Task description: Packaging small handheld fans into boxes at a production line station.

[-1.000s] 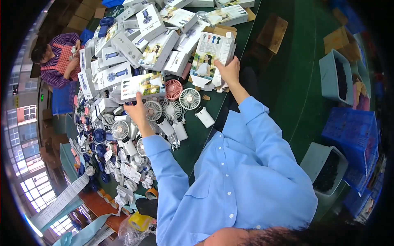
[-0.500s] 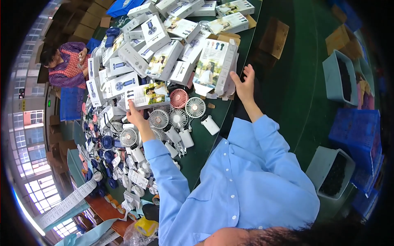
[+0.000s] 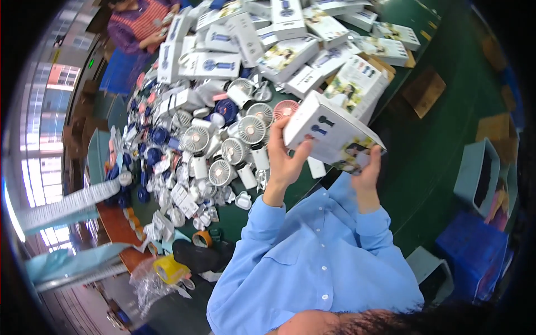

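A white fan box (image 3: 334,131) with pictures of small fans and a person on its face is held up in front of my chest, tilted. My left hand (image 3: 286,163) grips its left end, thumb on the printed face. At the opposite end my right hand (image 3: 367,176) closes round the lower right corner. Just left of the box lie loose handheld fans: a white one (image 3: 252,130), a pink one (image 3: 286,109) partly behind my left hand, and a dark blue one (image 3: 225,111). Another printed box (image 3: 355,84) rests on the green table beyond the held one.
Many white fan boxes (image 3: 287,19) are heaped at the table's far side. A person (image 3: 137,25) works at the far left, near a blue crate (image 3: 125,70). Tape rolls (image 3: 202,239) lie near left. Grey bins (image 3: 476,176) and a blue crate (image 3: 472,245) stand on the floor at right.
My left hand has lifted the box off the fans and brought it right, toward me. My right hand, open before, now grips its other end. The view has shifted.
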Demonstrator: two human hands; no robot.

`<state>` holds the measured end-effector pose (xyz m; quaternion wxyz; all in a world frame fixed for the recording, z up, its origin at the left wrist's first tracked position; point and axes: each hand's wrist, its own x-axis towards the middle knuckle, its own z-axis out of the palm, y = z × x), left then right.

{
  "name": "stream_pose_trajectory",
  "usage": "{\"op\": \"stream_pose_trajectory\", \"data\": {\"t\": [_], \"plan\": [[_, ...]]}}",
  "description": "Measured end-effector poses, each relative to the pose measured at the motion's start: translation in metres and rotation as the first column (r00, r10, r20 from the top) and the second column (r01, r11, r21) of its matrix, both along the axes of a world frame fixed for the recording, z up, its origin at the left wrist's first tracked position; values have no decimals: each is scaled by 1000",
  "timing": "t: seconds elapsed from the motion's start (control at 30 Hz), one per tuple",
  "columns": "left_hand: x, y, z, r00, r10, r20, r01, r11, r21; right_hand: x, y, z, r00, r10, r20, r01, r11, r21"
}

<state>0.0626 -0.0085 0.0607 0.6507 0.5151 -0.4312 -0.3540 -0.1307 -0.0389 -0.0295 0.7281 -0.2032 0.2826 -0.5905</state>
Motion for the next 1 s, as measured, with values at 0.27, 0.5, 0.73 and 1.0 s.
{"op": "stream_pose_trajectory", "data": {"t": [0.27, 0.5, 0.73, 1.0], "plan": [[-6, 20, 14, 986, 13, 167, -52, 971, 232, -26, 5, 13, 862, -49, -505, -153, 924, -350], [-5, 23, 2, 972, 15, 234, -100, 928, 359, -27, 14, 6, 918, 31, -394, -77, 992, -101], [-7, 27, -4, 982, -25, 185, -56, 906, 420, -39, 18, -9, 904, 49, -424, -60, 998, -13], [3, 31, 16, 963, -113, 246, -1, 907, 421, -37, 18, 12, 905, 70, -420, -128, 986, -111]]}}
